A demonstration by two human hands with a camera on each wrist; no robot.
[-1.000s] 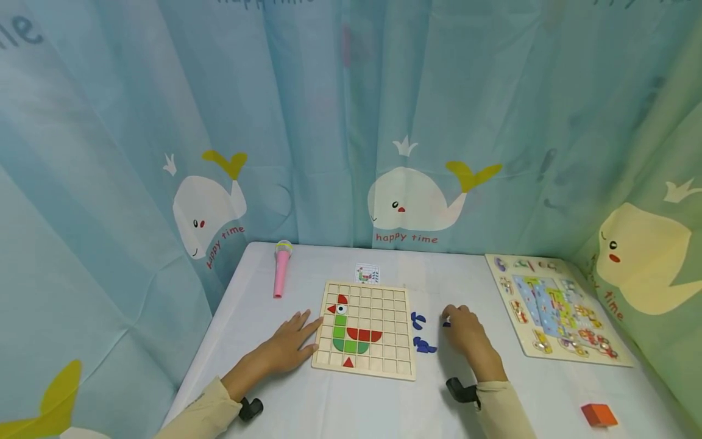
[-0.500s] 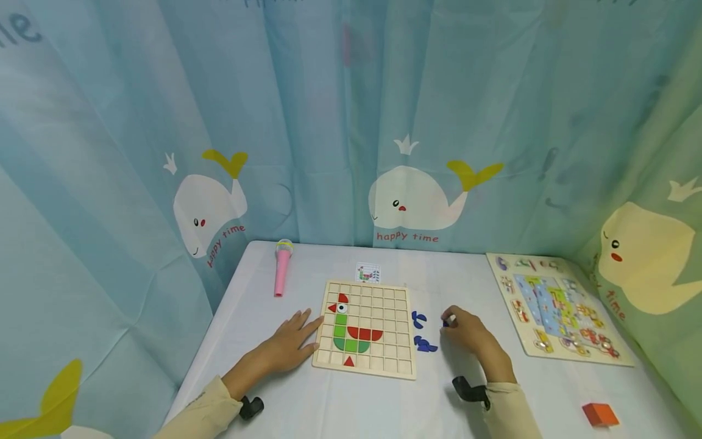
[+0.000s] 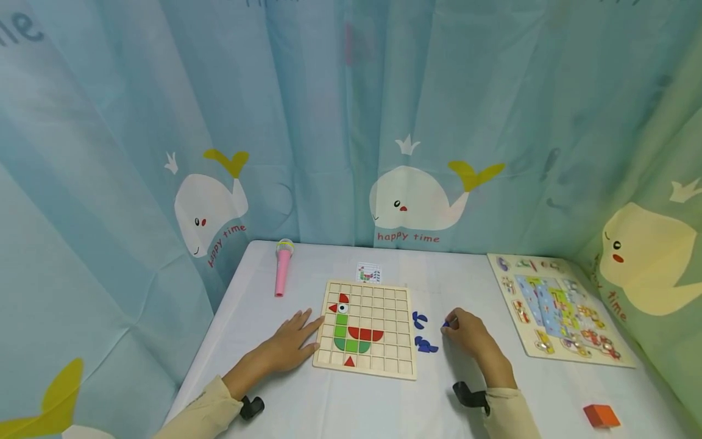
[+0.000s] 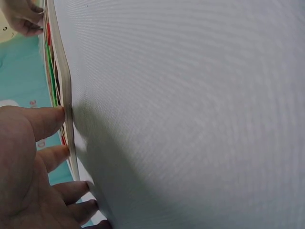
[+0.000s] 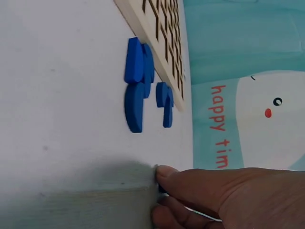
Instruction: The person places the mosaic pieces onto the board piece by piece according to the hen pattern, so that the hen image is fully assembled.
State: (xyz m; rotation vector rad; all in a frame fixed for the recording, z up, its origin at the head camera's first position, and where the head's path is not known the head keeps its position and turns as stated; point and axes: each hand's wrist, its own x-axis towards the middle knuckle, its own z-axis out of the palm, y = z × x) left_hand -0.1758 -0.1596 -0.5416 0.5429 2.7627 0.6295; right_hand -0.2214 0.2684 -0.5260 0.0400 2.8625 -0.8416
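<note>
A wooden grid board [image 3: 386, 311] lies on the table, with red, green and white pieces set in its cells in the shape of a bird. My left hand [image 3: 290, 344] rests at the board's left edge, fingers spread, thumb and fingertips against the rim in the left wrist view. To the right of the board, my right hand [image 3: 468, 332] pinches a small blue piece [image 3: 445, 325] between thumb and fingers; most of it is hidden. Several loose blue pieces [image 5: 135, 62] with curved edges lie between the board and that hand.
A small picture card [image 3: 368, 272] sits behind the board. Toward the back left lies a pink toy microphone [image 3: 282, 271]. A picture puzzle board [image 3: 526, 347] is at the right, and an orange block [image 3: 601, 416] near the front right. Curtains [image 3: 329, 122] hang behind the table.
The right hand has shifted slightly and turned the blue piece in its fingers, so a bit more of it shows. The left hand stays in place on the board.
</note>
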